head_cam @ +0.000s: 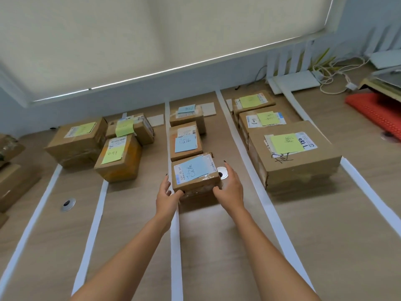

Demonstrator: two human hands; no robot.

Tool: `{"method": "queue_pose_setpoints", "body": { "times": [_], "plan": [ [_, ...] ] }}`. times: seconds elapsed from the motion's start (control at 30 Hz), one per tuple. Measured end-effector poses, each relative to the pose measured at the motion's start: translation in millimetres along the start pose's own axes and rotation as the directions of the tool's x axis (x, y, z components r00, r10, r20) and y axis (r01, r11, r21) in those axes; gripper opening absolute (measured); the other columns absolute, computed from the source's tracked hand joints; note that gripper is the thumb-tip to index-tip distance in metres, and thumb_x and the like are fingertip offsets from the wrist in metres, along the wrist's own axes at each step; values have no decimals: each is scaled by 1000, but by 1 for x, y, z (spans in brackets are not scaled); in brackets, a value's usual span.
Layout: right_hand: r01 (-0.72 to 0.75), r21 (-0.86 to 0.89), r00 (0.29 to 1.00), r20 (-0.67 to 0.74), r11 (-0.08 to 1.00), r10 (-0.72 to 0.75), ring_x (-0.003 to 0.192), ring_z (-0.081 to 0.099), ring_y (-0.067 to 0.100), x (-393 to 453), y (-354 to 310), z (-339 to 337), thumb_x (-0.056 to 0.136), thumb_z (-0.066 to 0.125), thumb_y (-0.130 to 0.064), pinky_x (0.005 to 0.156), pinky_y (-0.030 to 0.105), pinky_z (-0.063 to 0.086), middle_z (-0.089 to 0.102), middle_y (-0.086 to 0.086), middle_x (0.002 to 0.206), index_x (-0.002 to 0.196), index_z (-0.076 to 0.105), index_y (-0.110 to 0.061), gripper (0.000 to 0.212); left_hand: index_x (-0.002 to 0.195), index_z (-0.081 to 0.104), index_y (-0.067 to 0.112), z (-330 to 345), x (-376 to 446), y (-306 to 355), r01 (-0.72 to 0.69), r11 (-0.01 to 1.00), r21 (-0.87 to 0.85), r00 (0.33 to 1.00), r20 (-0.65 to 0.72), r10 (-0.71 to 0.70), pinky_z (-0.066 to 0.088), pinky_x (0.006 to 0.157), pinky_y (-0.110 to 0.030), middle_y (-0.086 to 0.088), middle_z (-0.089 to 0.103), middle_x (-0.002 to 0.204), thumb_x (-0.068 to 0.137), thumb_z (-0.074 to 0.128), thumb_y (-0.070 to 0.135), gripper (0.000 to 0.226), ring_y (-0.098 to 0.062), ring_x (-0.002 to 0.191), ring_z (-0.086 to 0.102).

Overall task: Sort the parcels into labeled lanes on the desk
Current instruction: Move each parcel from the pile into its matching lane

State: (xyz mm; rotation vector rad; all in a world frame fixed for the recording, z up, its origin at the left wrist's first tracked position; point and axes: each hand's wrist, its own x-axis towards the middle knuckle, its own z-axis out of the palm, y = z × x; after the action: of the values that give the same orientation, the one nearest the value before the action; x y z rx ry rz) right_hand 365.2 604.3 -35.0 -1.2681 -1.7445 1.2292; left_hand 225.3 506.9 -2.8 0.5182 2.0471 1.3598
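Note:
A small cardboard parcel with a blue note (196, 173) lies in the middle lane, nearest to me, behind two other blue-note parcels (186, 141). My left hand (168, 195) touches its front left corner, thumb under the edge and fingers spread. My right hand (230, 187) lies along its right side with straight fingers and the thumb at the front corner. White tape strips (176, 246) mark the lanes on the wooden desk. Yellow-note parcels fill the left lane (118, 158) and the right lane (293, 155).
More brown boxes (13, 181) stand at the desk's left edge. A round cable hole (68, 204) sits in the far left lane, another (222, 172) beside the held parcel. A red mat (377, 111), cables and white devices (295, 80) lie at the back right.

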Motion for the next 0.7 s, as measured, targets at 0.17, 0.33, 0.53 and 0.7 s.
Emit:
{"method": "queue_pose_setpoints", "body": {
  "times": [0.17, 0.33, 0.53, 0.7],
  "plan": [
    [33, 24, 999, 34, 999, -34, 119, 40, 2, 11, -28, -7, 80, 70, -16, 72, -7, 34, 47, -2, 141, 139, 39, -27, 68, 146, 26, 26, -5, 6, 22, 1, 1000, 9, 1000, -24, 0, 36, 105, -47, -4, 33, 151, 84, 67, 17, 75, -26, 138, 32],
    [-2, 27, 998, 68, 1000, 0, 102, 44, -3, 8, -48, -9, 79, 71, -16, 56, -4, 40, 53, -1, 136, 136, 43, -25, 64, 145, 28, 26, -13, 5, 44, -13, 1000, 8, 999, -37, 13, 39, 104, -45, -5, 34, 150, 85, 66, 11, 73, -26, 138, 32],
    [-25, -16, 990, 139, 1000, 27, 105, 45, 2, -5, -88, -5, 79, 73, -16, 53, 1, 43, 54, 0, 134, 135, 43, -27, 65, 143, 31, 26, -37, -4, 69, -60, 997, 46, 998, -27, 62, 43, 99, -39, -4, 37, 149, 83, 67, 10, 72, -24, 136, 35],
    [-19, -55, 977, 210, 998, 30, 121, 44, 10, -23, -125, 24, 80, 72, -21, 82, 14, 48, 45, 1, 140, 140, 36, -29, 70, 143, 32, 25, -69, -11, 90, -100, 994, 50, 995, 3, 100, 39, 102, -39, -4, 38, 148, 82, 68, 12, 71, -24, 135, 37]
  ]
}}
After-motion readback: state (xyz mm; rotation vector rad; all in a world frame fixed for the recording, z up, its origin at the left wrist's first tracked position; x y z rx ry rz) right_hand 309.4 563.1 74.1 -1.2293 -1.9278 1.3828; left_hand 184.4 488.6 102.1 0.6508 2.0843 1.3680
